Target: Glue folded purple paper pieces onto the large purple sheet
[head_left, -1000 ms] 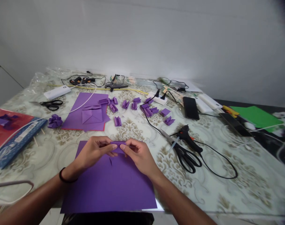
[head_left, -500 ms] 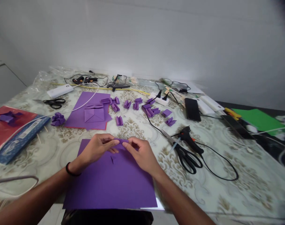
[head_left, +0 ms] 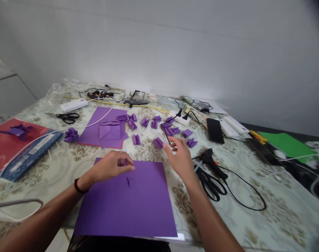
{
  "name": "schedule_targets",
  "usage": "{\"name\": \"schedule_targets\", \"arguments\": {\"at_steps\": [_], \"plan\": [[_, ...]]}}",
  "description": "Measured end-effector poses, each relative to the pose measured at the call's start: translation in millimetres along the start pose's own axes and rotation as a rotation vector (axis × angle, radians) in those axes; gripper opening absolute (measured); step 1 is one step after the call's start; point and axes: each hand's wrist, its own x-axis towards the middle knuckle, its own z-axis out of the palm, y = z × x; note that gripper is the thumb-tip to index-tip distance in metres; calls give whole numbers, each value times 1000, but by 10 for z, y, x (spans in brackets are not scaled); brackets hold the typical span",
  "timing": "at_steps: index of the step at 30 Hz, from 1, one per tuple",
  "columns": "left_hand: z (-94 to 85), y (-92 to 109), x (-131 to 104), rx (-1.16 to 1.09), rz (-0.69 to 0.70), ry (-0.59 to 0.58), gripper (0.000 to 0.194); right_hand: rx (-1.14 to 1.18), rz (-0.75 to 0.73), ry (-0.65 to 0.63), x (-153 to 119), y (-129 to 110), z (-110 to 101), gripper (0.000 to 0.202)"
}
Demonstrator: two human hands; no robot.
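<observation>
Moved apart from the other, the left hand (head_left: 112, 166) hovers over the purple sheet (head_left: 130, 213), fingers curled, whether gripping I cannot tell; the folded purple piece (head_left: 157, 142) now lies on the surface (head_left: 267, 224), just beside the right hand (head_left: 180, 160), fingers spread.

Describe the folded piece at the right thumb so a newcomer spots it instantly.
Find the large purple sheet at the table's near edge. Just beyond its far right corner lies a small folded purple piece. Unlike the other folded pieces scattered around, this one sits right at the thumb tip of the right hand.
</observation>
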Motion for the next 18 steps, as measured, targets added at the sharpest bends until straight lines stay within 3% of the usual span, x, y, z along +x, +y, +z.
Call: {"name": "schedule_targets", "arguments": {"at_steps": [3, 6, 12, 15, 18], "plan": [[3, -96, -22, 252, 173, -178, 26, -8, -114, -264, -194, -237, 54, 17], [76, -191, -24, 263, 242, -253, 14, 15, -176, -465, -350, -407, 132, 15], [183, -139, 0, 257, 297, -265, 20, 44, -193, -507, -388, -421, 170, 17], [-24, -70, 17, 277, 268, -171, 16, 57, -217, -500, -381, -399, 122, 18], [-490, -62, -14, 333, 178, 56, 23, 47, -241, -504, -368, -377, 62, 19]]}}
